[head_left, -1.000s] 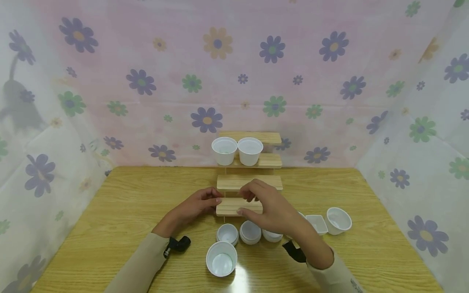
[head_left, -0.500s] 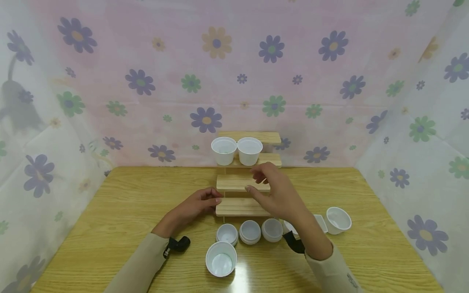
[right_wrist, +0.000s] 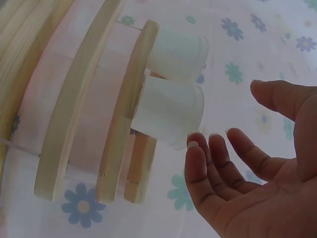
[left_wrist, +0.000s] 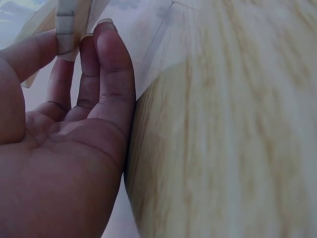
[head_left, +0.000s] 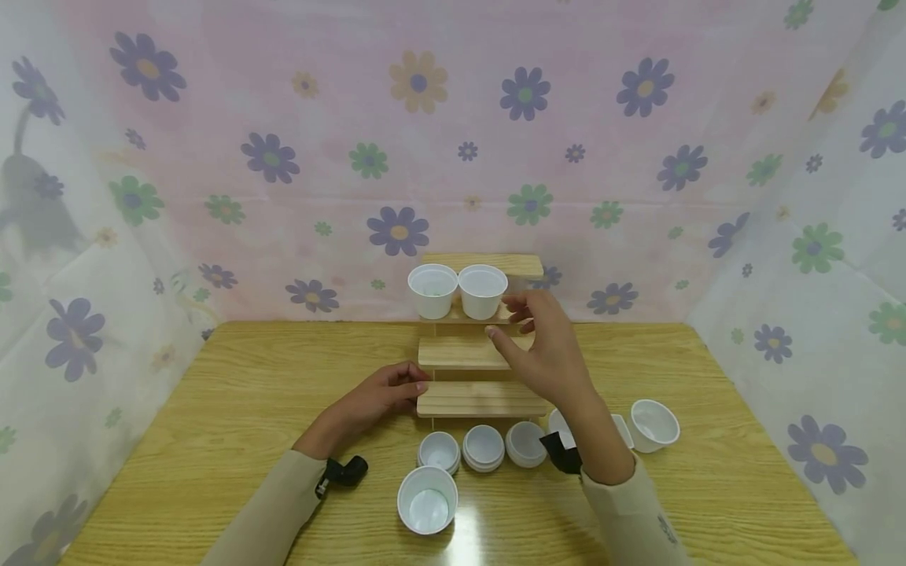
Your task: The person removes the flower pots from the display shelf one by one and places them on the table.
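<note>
A wooden stepped shelf (head_left: 481, 398) stands at the middle of the table. Two white cups sit side by side on its third step, the left cup (head_left: 432, 291) and the right cup (head_left: 483, 292). My left hand (head_left: 418, 387) holds the left end of the lowest step, and the left wrist view shows the plank end (left_wrist: 66, 22) between thumb and fingers. My right hand (head_left: 506, 318) hovers empty with relaxed fingers just right of the right cup (right_wrist: 168, 114). In the right wrist view the right hand (right_wrist: 228, 116) stands slightly apart from that cup.
On the table (head_left: 212, 440) in front of the shelf sit three small white cups (head_left: 484, 448) in a row and a larger cup (head_left: 428, 501) nearer me. A square tub (head_left: 621, 431) and another cup (head_left: 654, 425) lie at right. Floral cloth walls enclose the table.
My right hand has lifted from the lowest step and moved up and back to beside the cups on the third step. The left hand has stayed put.
</note>
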Demonstrator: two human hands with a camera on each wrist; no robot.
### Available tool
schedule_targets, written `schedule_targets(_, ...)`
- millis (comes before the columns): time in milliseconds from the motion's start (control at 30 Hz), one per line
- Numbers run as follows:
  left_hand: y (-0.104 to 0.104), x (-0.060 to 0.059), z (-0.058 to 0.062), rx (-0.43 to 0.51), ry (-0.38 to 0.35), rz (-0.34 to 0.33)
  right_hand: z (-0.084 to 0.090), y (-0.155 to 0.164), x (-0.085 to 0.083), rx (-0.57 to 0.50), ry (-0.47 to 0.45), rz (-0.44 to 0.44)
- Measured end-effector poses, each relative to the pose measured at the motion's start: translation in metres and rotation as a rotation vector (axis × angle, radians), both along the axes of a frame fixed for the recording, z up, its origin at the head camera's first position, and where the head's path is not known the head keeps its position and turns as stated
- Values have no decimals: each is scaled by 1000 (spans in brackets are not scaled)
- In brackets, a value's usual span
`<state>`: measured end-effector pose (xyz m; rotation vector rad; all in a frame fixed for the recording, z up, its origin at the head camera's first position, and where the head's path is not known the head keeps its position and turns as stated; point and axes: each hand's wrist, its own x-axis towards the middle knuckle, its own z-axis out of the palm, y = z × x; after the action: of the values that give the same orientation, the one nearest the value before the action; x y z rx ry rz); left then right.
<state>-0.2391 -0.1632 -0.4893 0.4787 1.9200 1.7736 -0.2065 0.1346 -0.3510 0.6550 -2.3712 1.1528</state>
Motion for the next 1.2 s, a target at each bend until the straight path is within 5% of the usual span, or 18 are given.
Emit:
schedule_targets(367, -2, -1, -1, 5, 1, -6, 1, -4, -7, -25, 17, -72)
schedule_targets(1200, -3, -4, -5, -1, 13, -16, 1, -20, -30, -210, -195, -190)
